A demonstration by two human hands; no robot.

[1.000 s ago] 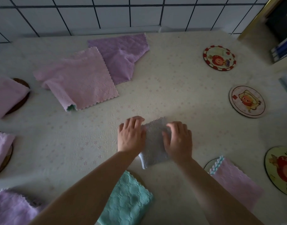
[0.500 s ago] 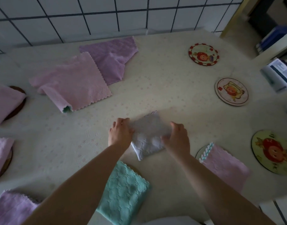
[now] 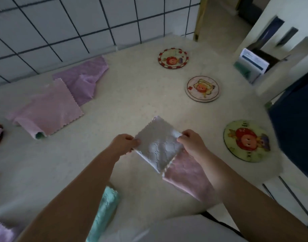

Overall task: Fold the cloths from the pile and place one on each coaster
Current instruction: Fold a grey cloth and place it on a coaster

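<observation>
Head view: left hand [image 3: 125,143] and right hand [image 3: 191,141] each pinch an opposite corner of the folded white cloth [image 3: 158,145], held above the table [image 3: 132,95] near its front edge. Keep it taut and level, carry it right, and centre it on the nearest bare coaster [image 3: 246,140].

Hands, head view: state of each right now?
Left hand: closed, pinching the left corner of the folded white textured cloth.
Right hand: closed, pinching the same cloth's right corner.
</observation>
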